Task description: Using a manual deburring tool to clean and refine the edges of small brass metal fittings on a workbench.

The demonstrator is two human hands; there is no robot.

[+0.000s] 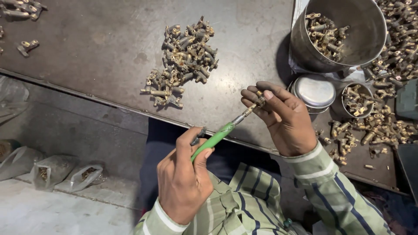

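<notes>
- Left hand point(183, 180): grip closed around a green-handled tool point(216, 138), tip angled up to the right.
- Right hand point(283, 116): fingertips pinch a small brass fitting point(260, 101), held above the bench point(109, 48) edge, the tool tip meeting it.
- Step in hand, as judged: working the fitting's bore.
- Next move calls for steady alignment of tool and fitting.
- Loose fittings pile point(183, 61) lies well apart; steel pot point(348, 32) on the right.

fittings pile point(182, 61) left of bucket point(370, 39)
</notes>
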